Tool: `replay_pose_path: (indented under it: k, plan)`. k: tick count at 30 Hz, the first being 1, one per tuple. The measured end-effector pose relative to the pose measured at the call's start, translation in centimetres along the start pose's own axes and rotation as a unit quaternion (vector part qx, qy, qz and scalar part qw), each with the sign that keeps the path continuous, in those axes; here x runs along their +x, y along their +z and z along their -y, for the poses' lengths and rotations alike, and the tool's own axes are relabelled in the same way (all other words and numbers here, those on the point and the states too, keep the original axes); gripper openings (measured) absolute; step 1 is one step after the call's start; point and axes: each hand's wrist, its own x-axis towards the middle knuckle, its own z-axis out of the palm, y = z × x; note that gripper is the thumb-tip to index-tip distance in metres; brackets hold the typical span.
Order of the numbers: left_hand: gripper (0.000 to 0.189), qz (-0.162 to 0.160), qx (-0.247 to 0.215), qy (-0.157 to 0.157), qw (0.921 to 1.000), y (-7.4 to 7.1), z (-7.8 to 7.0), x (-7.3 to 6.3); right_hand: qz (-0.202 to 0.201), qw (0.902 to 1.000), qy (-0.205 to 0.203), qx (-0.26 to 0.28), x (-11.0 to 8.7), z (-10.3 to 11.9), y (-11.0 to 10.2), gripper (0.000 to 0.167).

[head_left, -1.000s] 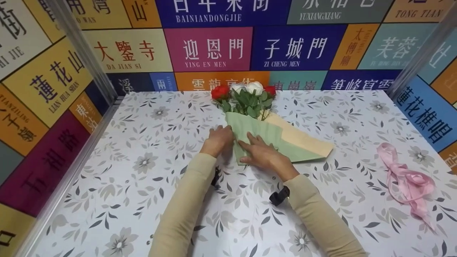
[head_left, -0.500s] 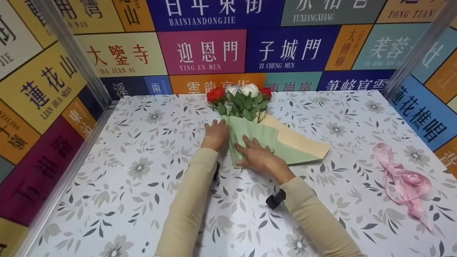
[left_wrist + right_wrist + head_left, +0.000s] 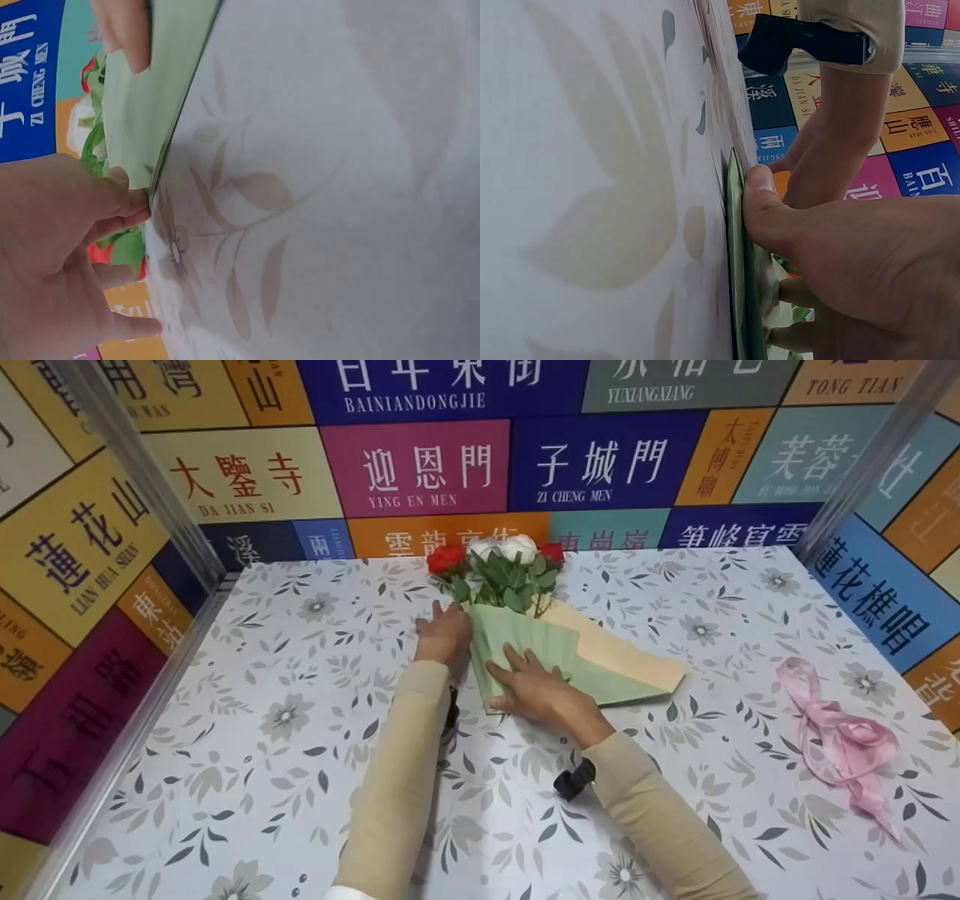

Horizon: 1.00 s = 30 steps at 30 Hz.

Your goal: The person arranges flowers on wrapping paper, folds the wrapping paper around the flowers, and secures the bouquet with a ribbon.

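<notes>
A bouquet of red roses [image 3: 448, 559] and white roses [image 3: 519, 549] with green leaves lies on the table, its stems wrapped in green paper [image 3: 525, 628]. A cream sheet [image 3: 634, 649] shows along the right side of the wrap. My left hand [image 3: 444, 634] is at the upper left edge of the paper; in the left wrist view its thumb and forefinger pinch that edge, the other fingers spread. My right hand [image 3: 541, 691] rests spread on the front of the green paper, and its thumb [image 3: 761, 199] lies near the fold in the right wrist view.
A crumpled pink ribbon [image 3: 847, 739] lies to the right on the flower-patterned tabletop [image 3: 285, 780]. Behind the table stands a wall of coloured sign panels [image 3: 420, 465]. Dark bands sit on both wrists, such as the one at the right wrist [image 3: 576, 778].
My left hand has slid up along the paper's left edge toward the roses. The right hand stays on the paper. The whole head view has shifted slightly.
</notes>
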Motion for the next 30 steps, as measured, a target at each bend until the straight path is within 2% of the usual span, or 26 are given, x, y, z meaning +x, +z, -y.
replay_pose_path:
  k: [6,12,15,18,24,30]
  plan:
    - [0.042,0.002,0.014,-0.02,0.9997,-0.3,0.1,0.4,-0.007,1.0,-0.006,0.002,0.2,0.2,-0.1,0.073]
    - [0.041,0.0,-0.012,-0.045,0.9989,-0.3,0.6,0.7,0.0,0.9999,-0.013,0.006,0.3,0.5,0.0,0.072]
    - [0.04,-0.004,-0.01,-0.041,0.9991,-0.3,0.6,0.6,0.001,0.9998,-0.015,0.009,0.3,0.5,0.0,0.072]
    - [0.042,0.001,0.023,-0.021,0.9995,-0.2,0.3,-0.1,0.003,0.9998,-0.015,0.01,0.3,0.4,-0.2,0.072]
    - [0.051,0.03,0.091,0.018,0.9953,0.3,-0.2,-2.6,0.004,0.9998,-0.015,0.013,0.0,0.1,-0.3,0.071]
    - [0.052,0.055,0.112,0.044,0.9912,0.7,-1.0,-4.6,0.009,0.9997,-0.019,0.015,0.0,-0.1,-0.3,0.07]
